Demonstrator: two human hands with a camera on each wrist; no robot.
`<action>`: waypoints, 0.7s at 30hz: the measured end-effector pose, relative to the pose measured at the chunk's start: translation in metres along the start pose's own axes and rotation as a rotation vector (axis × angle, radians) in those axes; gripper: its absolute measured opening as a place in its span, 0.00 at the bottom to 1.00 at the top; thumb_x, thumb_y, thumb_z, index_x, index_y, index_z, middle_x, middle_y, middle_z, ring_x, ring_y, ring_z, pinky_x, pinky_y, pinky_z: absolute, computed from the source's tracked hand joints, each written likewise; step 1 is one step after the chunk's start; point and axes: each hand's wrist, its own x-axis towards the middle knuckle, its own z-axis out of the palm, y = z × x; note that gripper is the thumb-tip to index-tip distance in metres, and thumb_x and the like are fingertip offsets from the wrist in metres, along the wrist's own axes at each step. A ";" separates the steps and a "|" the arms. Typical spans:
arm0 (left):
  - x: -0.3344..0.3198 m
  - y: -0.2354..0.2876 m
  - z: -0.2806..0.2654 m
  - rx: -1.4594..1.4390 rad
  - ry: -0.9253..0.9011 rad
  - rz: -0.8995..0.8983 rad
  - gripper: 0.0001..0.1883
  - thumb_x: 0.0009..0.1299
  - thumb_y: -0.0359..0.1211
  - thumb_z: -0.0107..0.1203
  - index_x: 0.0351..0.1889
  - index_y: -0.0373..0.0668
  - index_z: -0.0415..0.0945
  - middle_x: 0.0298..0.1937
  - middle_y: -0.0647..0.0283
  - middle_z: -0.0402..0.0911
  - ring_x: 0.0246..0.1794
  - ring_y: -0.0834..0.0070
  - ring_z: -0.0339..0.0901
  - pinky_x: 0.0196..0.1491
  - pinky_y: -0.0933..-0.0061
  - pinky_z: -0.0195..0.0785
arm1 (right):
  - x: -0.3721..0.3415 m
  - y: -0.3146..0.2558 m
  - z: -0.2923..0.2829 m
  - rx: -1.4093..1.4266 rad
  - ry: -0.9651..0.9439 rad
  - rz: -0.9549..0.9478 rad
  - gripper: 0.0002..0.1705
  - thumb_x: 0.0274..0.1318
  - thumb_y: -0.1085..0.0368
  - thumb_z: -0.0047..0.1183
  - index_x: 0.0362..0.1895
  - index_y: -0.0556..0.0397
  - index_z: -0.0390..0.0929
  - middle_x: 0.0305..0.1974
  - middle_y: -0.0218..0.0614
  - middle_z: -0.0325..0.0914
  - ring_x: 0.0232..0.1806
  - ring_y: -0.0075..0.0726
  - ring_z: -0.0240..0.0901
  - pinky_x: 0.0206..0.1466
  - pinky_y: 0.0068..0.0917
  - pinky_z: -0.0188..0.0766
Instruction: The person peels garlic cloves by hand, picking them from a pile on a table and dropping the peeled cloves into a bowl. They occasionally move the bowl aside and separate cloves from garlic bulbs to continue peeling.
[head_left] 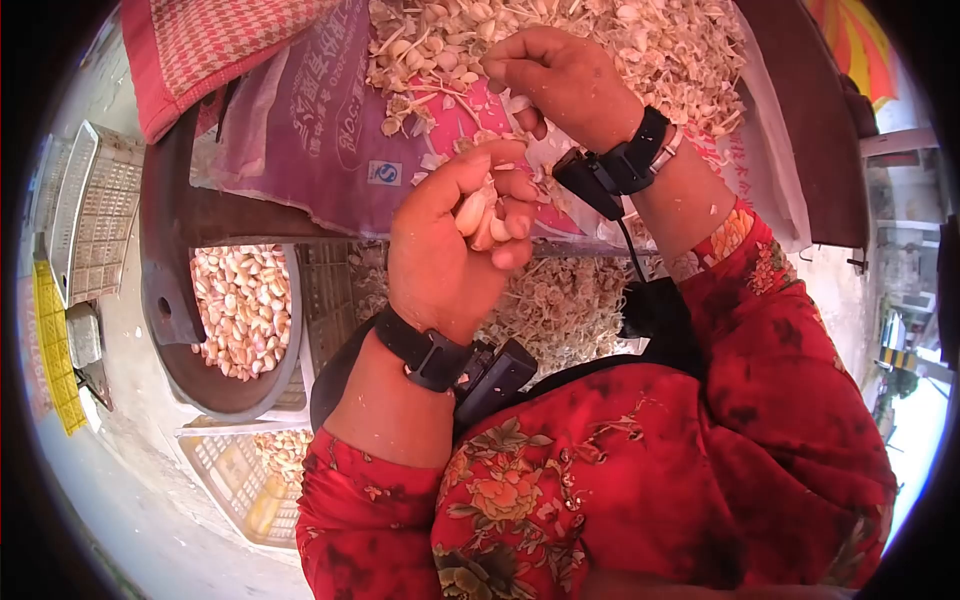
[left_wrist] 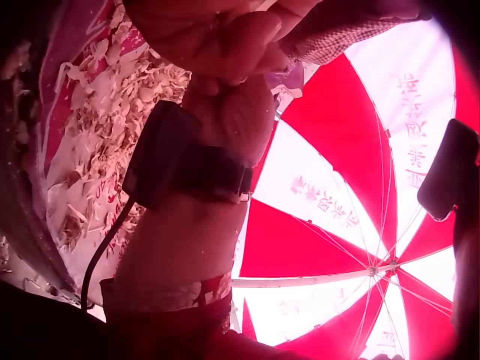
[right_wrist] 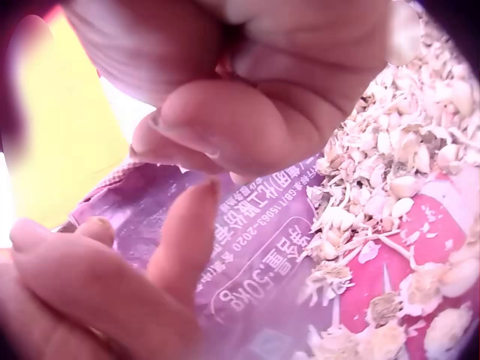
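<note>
In the head view my left hand (head_left: pixel 435 250) has its palm turned up and curls its fingers round several pale garlic cloves (head_left: pixel 475 212). Just above and to the right, my right hand (head_left: pixel 575 80) hovers over the near edge of a heap of garlic cloves and husks (head_left: pixel 660 50). Its fingers are bent, with thumb and forefinger tips close together; nothing shows between them in the right wrist view. Under both hands lies a purple and pink printed sack (head_left: pixel 300 130), which carries the heap and loose bits of skin.
Left of the table stands a dark basin (head_left: pixel 240 400) of cloves, with a plastic crate (head_left: pixel 215 465) below it. A white crate (head_left: pixel 100 210) is farther left. A checked cloth (head_left: pixel 220 50) covers the table's far left corner. More husks (head_left: pixel 570 300) lie under the table edge.
</note>
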 end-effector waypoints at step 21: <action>0.010 -0.036 -0.015 0.256 0.093 -0.083 0.11 0.70 0.35 0.46 0.41 0.37 0.73 0.29 0.63 0.77 0.22 0.79 0.72 0.18 0.80 0.60 | 0.030 0.090 0.003 -0.759 0.022 -0.301 0.11 0.51 0.63 0.55 0.40 0.49 0.80 0.35 0.44 0.80 0.38 0.47 0.77 0.41 0.35 0.73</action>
